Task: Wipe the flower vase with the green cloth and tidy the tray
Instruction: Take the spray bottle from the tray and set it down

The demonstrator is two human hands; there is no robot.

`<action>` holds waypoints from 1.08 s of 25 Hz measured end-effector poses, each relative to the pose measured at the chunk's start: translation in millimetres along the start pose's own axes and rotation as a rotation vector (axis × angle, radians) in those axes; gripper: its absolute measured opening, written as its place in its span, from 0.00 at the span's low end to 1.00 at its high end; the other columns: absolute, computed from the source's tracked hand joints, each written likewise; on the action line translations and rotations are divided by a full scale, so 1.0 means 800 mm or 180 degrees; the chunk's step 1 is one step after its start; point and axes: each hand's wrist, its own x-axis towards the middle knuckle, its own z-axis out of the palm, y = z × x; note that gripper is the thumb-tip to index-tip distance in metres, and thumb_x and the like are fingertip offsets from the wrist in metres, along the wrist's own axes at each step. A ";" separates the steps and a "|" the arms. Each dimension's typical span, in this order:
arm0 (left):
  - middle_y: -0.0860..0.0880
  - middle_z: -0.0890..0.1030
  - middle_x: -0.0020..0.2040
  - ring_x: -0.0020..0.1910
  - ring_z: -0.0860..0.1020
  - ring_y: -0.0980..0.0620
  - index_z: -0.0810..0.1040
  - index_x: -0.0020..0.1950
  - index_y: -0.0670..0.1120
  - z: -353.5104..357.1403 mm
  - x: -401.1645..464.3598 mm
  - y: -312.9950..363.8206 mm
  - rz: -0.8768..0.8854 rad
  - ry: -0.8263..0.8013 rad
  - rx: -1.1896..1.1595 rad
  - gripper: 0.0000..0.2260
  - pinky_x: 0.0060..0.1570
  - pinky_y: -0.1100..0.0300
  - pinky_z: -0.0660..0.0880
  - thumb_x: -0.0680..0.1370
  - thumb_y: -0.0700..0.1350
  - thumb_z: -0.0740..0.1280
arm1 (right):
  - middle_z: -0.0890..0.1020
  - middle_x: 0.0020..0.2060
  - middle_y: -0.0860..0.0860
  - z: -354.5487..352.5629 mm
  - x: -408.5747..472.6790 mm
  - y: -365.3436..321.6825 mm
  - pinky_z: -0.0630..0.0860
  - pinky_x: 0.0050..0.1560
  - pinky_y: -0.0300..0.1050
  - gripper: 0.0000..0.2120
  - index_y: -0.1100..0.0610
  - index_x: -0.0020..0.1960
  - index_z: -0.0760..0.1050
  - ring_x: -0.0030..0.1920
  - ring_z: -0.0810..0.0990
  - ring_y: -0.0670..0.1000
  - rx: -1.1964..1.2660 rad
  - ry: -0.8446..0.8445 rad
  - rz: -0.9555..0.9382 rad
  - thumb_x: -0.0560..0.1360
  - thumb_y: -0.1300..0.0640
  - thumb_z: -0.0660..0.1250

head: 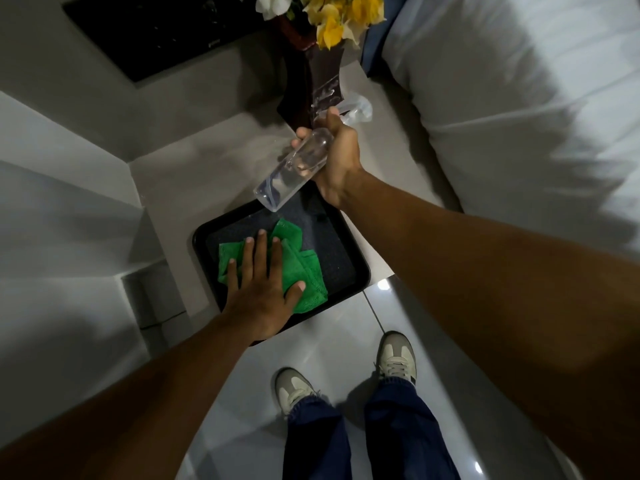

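A dark flower vase (323, 76) with yellow and white flowers (337, 15) stands at the back of the grey table; wet foam streaks show on its lower side. My right hand (337, 157) grips a clear spray bottle (294, 168), tilted, with its nozzle close to the vase. A black tray (341, 251) lies at the table's front edge. In it is a crumpled green cloth (301, 268). My left hand (259, 282) rests flat on the cloth with fingers spread.
A bed with white bedding (519, 116) runs along the right. A black panel (156, 32) lies on the surface at the back left. The glossy tiled floor (311, 341) and my shoes (396, 355) are below the tray.
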 end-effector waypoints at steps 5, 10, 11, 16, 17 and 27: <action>0.48 0.29 0.78 0.76 0.29 0.48 0.22 0.70 0.53 -0.007 0.003 0.003 -0.0091 -0.0289 0.0017 0.38 0.73 0.43 0.33 0.77 0.67 0.47 | 0.79 0.36 0.55 0.011 -0.017 0.008 0.78 0.50 0.52 0.12 0.59 0.57 0.72 0.38 0.79 0.53 0.0034 0.0155 -0.0413 0.80 0.51 0.60; 0.51 0.21 0.72 0.75 0.27 0.48 0.24 0.73 0.51 -0.015 0.000 0.007 -0.0079 -0.0404 -0.0081 0.38 0.73 0.40 0.34 0.78 0.65 0.48 | 0.79 0.49 0.60 0.060 -0.040 0.032 0.77 0.55 0.54 0.17 0.56 0.58 0.64 0.51 0.80 0.54 -0.1032 -0.0105 -0.1632 0.71 0.58 0.65; 0.51 0.22 0.74 0.75 0.27 0.48 0.26 0.74 0.50 -0.015 0.000 0.007 -0.0080 -0.0385 -0.0110 0.38 0.73 0.40 0.34 0.79 0.65 0.48 | 0.79 0.47 0.56 0.068 -0.041 0.038 0.77 0.55 0.46 0.17 0.59 0.60 0.64 0.50 0.79 0.47 -0.1373 -0.0257 -0.1990 0.73 0.60 0.65; 0.46 0.34 0.80 0.78 0.35 0.45 0.35 0.79 0.48 -0.012 -0.008 0.008 -0.0011 -0.0038 -0.0043 0.37 0.74 0.41 0.36 0.79 0.65 0.49 | 0.78 0.54 0.58 0.079 -0.020 0.048 0.74 0.55 0.39 0.22 0.66 0.68 0.62 0.54 0.78 0.52 -0.3213 -0.1043 -0.2640 0.77 0.63 0.63; 0.46 0.35 0.80 0.79 0.36 0.45 0.36 0.79 0.48 -0.011 -0.009 0.008 0.0007 0.0021 -0.0038 0.37 0.74 0.42 0.36 0.79 0.65 0.49 | 0.77 0.54 0.57 0.077 -0.015 0.048 0.73 0.55 0.39 0.23 0.66 0.70 0.61 0.54 0.77 0.52 -0.3443 -0.1122 -0.2633 0.77 0.63 0.63; 0.47 0.33 0.79 0.78 0.34 0.46 0.34 0.78 0.49 -0.012 -0.011 0.005 0.0056 0.0014 -0.0210 0.36 0.74 0.42 0.36 0.79 0.63 0.48 | 0.65 0.76 0.56 0.052 -0.008 0.047 0.62 0.74 0.60 0.42 0.59 0.78 0.48 0.75 0.65 0.55 -0.4377 -0.1130 -0.2316 0.76 0.42 0.65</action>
